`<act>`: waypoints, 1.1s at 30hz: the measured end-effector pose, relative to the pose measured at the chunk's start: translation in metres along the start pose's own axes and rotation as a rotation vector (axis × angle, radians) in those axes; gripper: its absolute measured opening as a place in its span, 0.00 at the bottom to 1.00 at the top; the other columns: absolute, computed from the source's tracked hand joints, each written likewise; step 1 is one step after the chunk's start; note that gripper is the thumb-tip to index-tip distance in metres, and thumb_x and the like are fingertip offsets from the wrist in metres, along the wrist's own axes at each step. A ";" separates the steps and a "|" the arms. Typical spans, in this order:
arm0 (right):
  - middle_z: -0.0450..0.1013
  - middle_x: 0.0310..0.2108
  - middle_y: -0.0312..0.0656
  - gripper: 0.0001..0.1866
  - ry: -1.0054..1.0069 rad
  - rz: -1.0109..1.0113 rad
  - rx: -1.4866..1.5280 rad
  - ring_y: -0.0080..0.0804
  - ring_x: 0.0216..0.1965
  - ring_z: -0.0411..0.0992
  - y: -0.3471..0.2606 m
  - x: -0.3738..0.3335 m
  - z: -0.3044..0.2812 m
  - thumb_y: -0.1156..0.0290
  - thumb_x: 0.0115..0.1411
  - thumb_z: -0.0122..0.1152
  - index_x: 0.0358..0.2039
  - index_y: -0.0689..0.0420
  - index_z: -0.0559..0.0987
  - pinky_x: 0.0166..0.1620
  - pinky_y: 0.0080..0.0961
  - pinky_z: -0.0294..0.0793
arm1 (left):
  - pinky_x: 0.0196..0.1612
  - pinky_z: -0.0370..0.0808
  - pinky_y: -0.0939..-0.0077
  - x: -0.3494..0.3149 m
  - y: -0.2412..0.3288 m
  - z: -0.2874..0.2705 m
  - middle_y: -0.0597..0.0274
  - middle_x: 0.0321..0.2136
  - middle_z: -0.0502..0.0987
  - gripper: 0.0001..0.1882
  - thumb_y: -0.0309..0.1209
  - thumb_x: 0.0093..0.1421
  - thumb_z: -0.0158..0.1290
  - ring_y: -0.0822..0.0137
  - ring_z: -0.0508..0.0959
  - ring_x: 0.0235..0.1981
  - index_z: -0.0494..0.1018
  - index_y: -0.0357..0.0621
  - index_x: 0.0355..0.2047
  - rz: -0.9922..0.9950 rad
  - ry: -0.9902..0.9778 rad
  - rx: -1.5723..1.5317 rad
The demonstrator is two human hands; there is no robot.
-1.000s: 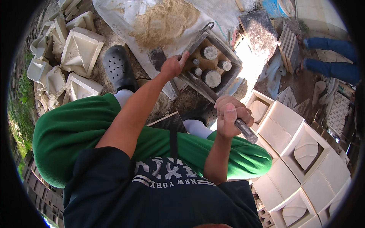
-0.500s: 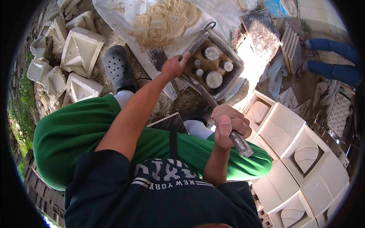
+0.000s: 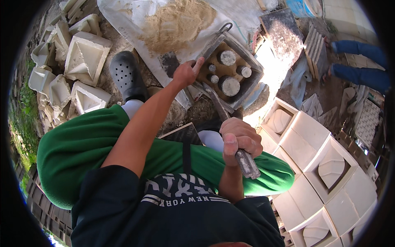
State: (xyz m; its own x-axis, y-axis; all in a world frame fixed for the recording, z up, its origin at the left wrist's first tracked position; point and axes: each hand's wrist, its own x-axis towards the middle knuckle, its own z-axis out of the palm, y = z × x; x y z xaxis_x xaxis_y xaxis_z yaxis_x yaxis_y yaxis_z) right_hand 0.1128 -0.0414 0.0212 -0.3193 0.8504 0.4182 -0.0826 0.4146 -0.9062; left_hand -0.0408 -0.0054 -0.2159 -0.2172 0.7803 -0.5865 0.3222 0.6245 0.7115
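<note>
A square grey mould box [image 3: 254,85] stands in front of me, with several round grey pegs of different sizes rising from the tan, sandy fill inside. My left hand [image 3: 187,74] is closed on the box's left rim, with its thumb along the top. In a fist, my right hand [image 3: 241,138] grips a long, worn grey bar [image 3: 221,108] whose blunt end sticks out below the fingers. The bar's far end reaches the near edge of the box; whether it touches the rim, I cannot tell. A wire loop [image 3: 226,27] stands at the box's far corner.
Sand [image 3: 177,24] lies heaped on a white sheet [image 3: 119,16] beyond the box. Broken cream mould pieces [image 3: 87,57] pile up at left. Cream blocks with leaf-shaped hollows [image 3: 310,140] are stacked at right. Another person's blue-trousered legs [image 3: 358,76] show at far right.
My right hand has shifted left and slightly toward me with the bar, which now slants more steeply. The left hand keeps its hold on the box rim.
</note>
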 end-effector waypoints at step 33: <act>0.64 0.13 0.35 0.11 -0.080 -0.068 -0.021 0.31 0.13 0.62 0.006 -0.023 0.005 0.84 0.50 0.59 0.18 0.57 0.68 0.20 0.29 0.68 | 0.49 0.70 0.52 -0.002 -0.001 0.004 0.33 0.37 0.78 0.41 0.64 0.66 0.35 0.35 0.75 0.45 0.78 0.35 0.43 0.011 0.051 -0.031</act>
State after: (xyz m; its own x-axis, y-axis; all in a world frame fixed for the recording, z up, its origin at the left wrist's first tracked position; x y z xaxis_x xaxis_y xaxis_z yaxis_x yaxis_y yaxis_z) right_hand 0.1145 -0.0599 0.0058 -0.3885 0.7915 0.4718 -0.0876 0.4780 -0.8740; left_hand -0.0374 -0.0076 -0.2172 -0.2604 0.7876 -0.5584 0.2961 0.6156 0.7303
